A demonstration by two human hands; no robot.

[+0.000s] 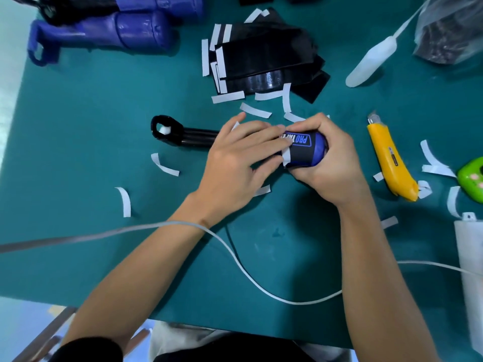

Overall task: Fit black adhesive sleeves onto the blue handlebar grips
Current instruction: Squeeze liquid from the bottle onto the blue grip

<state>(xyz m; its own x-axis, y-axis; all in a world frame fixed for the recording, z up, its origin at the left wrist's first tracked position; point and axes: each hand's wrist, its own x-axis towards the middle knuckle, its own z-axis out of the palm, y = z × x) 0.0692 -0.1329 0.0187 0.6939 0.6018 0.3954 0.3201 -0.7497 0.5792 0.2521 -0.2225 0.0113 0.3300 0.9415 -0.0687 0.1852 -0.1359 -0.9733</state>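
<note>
A blue handlebar grip lies crosswise at the table's middle, its black bracket end pointing left. A black adhesive sleeve printed "PRO" is wrapped round the grip, with a white backing strip at its left edge. My right hand grips the grip's blue end. My left hand lies over the grip's middle, fingers extended onto the sleeve's edge. A pile of black sleeves with white strips sits behind.
More blue grips lie at the back left. A yellow utility knife, a green device, a white squeeze bottle and a plastic bag are to the right. Peeled white strips litter the green mat. A white cable crosses the front.
</note>
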